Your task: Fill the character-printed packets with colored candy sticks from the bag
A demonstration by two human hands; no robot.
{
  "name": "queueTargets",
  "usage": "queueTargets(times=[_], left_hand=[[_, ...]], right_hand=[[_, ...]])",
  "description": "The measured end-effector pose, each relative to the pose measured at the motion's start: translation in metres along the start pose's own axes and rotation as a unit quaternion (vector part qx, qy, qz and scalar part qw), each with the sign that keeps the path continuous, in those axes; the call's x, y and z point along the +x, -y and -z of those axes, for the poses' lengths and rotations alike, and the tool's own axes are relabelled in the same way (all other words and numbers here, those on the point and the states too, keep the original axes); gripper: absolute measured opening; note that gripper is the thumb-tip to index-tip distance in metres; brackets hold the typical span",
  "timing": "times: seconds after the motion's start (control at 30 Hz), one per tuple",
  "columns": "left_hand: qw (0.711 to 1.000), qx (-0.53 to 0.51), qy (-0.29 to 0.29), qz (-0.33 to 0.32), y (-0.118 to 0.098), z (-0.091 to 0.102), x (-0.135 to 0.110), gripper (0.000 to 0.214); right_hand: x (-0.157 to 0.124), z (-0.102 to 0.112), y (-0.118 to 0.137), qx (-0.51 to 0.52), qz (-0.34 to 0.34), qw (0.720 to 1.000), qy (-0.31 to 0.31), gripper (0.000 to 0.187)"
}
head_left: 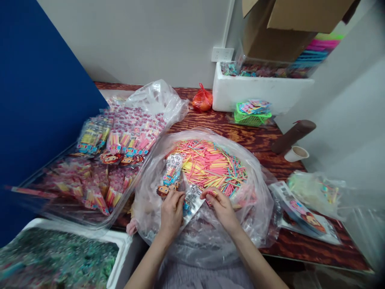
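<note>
My left hand (173, 210) is closed on a small printed plastic pouch (192, 202) with a silvery part, tilted toward the right. My right hand (221, 206) has its fingers pinched together at the upper right corner of that pouch. Pink and yellow ends of thin sticks show between those fingers. Just beyond both hands lies a heap of thin pink, yellow and blue sticks (210, 164) in a large clear plastic bag (257, 176). More printed pouches (171, 174) with a cartoon face lie on the heap's left side, above my left hand.
At left, a clear tray (111, 218) holds many filled packets (123, 136). A white foam box (122, 237) stands at lower left. On the right are printed bags (303, 212), a paper cup (296, 153) and a brown bottle (293, 136). A green basket (252, 118) sits behind.
</note>
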State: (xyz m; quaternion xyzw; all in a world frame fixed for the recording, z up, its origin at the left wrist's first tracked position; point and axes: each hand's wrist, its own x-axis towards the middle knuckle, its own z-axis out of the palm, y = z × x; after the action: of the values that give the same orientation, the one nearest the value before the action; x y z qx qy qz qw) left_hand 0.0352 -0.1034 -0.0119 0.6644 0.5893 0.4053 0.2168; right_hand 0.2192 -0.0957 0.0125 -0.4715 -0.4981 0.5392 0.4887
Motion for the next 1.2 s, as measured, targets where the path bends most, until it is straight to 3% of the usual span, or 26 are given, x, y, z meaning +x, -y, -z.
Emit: queueTargets(times=[0.13,0.37,0.7,1.07,1.2], left_hand=[[0.998,-0.047,0.023,0.028,-0.002,-0.001,0.003,0.030],[0.998,0.011,0.063,-0.006,0.009,-0.006,-0.001,0.032],[0.981,-0.145,0.114,0.063,0.006,0.002,0.002,0.036],[0.956,-0.222,0.136,0.137,0.010,0.001,0.003,0.040],[0.944,-0.260,0.127,0.156,0.009,0.002,0.003,0.040]], right_hand=[[0.024,0.000,0.001,0.115,-0.009,0.991,-0.067,0.016],[0.065,-0.019,0.026,0.255,-0.008,0.967,0.002,0.019],[0.057,-0.030,0.015,0.277,-0.061,0.957,0.063,0.026],[0.045,-0.030,0.017,0.348,-0.083,0.934,0.006,0.019],[0.042,-0.033,0.008,0.316,-0.108,0.943,-0.002,0.018]])
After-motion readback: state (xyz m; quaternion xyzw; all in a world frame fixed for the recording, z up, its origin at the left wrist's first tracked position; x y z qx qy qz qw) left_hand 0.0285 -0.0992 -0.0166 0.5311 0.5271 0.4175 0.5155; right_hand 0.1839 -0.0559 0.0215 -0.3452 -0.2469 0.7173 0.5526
